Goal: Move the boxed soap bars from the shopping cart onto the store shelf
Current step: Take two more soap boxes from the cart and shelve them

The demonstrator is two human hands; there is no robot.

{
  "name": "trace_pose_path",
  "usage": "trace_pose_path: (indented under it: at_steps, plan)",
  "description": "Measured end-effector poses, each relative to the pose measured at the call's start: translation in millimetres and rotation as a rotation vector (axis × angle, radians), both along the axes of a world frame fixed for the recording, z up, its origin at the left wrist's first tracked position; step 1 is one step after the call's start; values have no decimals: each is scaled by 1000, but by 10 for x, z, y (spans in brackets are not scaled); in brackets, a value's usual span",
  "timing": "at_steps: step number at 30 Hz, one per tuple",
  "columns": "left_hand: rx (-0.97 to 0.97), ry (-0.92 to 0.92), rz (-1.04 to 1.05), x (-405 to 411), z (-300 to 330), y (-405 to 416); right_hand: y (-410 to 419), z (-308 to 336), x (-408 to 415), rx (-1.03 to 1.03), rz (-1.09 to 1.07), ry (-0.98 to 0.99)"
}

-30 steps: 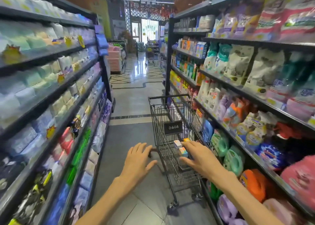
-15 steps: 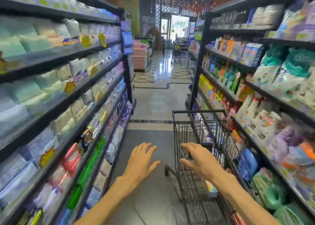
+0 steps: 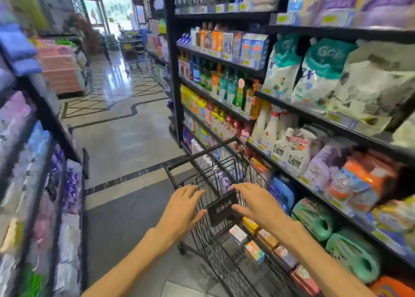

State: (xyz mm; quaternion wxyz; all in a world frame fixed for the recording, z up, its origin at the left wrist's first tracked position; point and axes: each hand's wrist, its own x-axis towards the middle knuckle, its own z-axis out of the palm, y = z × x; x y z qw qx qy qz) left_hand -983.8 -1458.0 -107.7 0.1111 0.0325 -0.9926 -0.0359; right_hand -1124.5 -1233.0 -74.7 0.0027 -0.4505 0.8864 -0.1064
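A black wire shopping cart point(image 3: 203, 153) stands in the aisle close to the right-hand shelves. Several boxed soap bars point(image 3: 254, 251) lie in its basket, orange, white and reddish boxes among them. My left hand point(image 3: 182, 209) hovers over the cart's near left edge with fingers spread and straight, holding nothing. My right hand point(image 3: 258, 204) reaches over the cart above a black plate point(image 3: 221, 208) on its near end, fingers extended, nothing in it. Whether either hand touches the cart is unclear.
The right shelf unit point(image 3: 224, 108) holds bottles, spray cleaners, detergent bags and green jugs point(image 3: 350, 254). Left shelves point(image 3: 40, 184) carry wrapped tissue packs, blurred. The tiled aisle floor point(image 3: 125, 139) runs ahead to a bright entrance; another cart point(image 3: 132, 49) stands far off.
The view has swung right and down, so the cart sits closer under my hands and the soap boxes show in the basket. Both hands stay spread over the cart's near end.
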Motion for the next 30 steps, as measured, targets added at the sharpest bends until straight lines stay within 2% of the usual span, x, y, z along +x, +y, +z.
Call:
trace_pose_path:
  at_steps: [7,11,20,26,30]
  plan:
    - [37,-62,-348,-1538,-353,7,344,-236,-690,-8,-324,-56]
    - [51,-149,-473,-2228,-701,162,595,-568,-1112,15,-484,-89]
    - [60,-567,-502,-3153,-1920,33,632,-1664,-1489,86,-777,-402]
    - [123,-808,-441,-3534,-3108,78,583,-2686,-1486,93,-921,-623]
    - [193,-905,-405,-3673,-3982,137,554,-3368,-1493,96,-979,-700]
